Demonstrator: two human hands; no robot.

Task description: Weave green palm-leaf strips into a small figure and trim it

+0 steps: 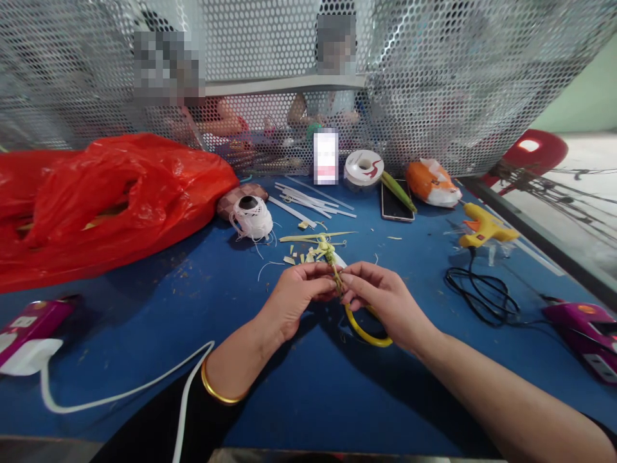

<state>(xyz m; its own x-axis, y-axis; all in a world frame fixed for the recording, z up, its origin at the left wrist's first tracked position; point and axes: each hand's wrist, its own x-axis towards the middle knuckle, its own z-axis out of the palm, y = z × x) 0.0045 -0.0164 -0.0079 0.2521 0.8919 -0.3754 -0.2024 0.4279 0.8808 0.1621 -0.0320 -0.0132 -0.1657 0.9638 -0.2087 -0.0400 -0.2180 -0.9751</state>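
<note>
My left hand (311, 289) and my right hand (380, 292) meet above the middle of the table. Between their pinched fingertips they hold the stem of a pale green woven leaf piece (326, 247), its knotted head pointing away from me. A yellow scissors handle (364, 333) shows below my right hand; most of the scissors is hidden, and I cannot tell whether that hand holds them or they lie beneath. Small leaf clippings (308, 255) and a pale leaf strip (301, 238) lie just beyond my fingers.
A red plastic bag (120, 199) fills the left. White string (253, 222), white strips (308, 200), a white spool (364, 168), a phone (393, 204) and an orange packet (431, 183) lie behind. A yellow glue gun (486, 226) stands right. Beyond perforated mesh (260, 45), people sit.
</note>
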